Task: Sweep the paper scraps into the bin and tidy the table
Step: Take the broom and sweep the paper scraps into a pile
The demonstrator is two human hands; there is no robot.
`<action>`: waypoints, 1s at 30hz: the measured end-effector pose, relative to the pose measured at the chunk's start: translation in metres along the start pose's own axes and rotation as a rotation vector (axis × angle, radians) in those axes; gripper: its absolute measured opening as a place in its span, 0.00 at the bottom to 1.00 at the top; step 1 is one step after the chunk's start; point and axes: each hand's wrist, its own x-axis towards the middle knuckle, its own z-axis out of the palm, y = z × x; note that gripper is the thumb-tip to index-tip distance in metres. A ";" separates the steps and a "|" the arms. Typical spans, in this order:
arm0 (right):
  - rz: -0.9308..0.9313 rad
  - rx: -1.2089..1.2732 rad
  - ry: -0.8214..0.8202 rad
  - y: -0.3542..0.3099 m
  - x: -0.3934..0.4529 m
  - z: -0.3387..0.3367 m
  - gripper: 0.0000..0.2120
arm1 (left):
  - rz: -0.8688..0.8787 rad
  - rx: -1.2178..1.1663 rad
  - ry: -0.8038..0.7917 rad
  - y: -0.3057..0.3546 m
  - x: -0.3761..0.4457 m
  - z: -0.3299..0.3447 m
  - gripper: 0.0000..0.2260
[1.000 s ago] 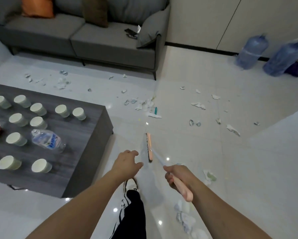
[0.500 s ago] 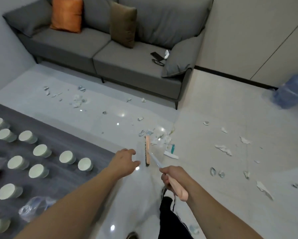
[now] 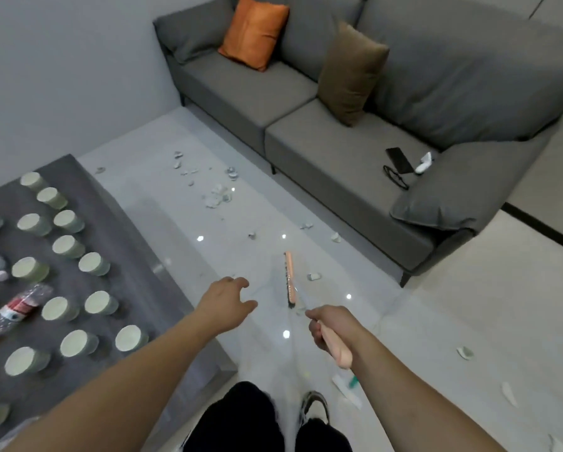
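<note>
Person has turned left toward sofa (image 3: pixel 338 151) — broom head (image 3: pixel 289 279) now faces fresh patch of paper scraps (image 3: pixel 217 194) between table (image 3: pixel 136 256) and sofa. Right hand (image 3: pixel 333 324) clenched round broom handle; left hand (image 3: pixel 228 300) free, fingers loosely spread. Earlier scraps now behind, unswept. No bin in view — sweeping barely begun.

text: none legible | bottle (image 3: pixel 14 309) red label: print seemingly present, too blurred to read
</note>
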 end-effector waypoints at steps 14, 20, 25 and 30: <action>0.020 -0.314 -0.126 -0.269 0.150 0.175 0.04 | -0.174 -0.169 0.067 -0.078 0.235 -0.169 0.28; -0.013 -0.442 -0.172 -0.363 0.199 0.300 0.04 | -0.308 -0.258 0.194 -0.159 0.294 -0.274 0.26; 0.024 -0.493 -0.257 -0.421 0.250 0.394 0.03 | -0.402 -0.309 0.222 -0.225 0.337 -0.322 0.27; 0.079 -0.543 -0.362 -0.483 0.327 0.514 0.01 | -0.501 -0.341 0.261 -0.302 0.404 -0.380 0.28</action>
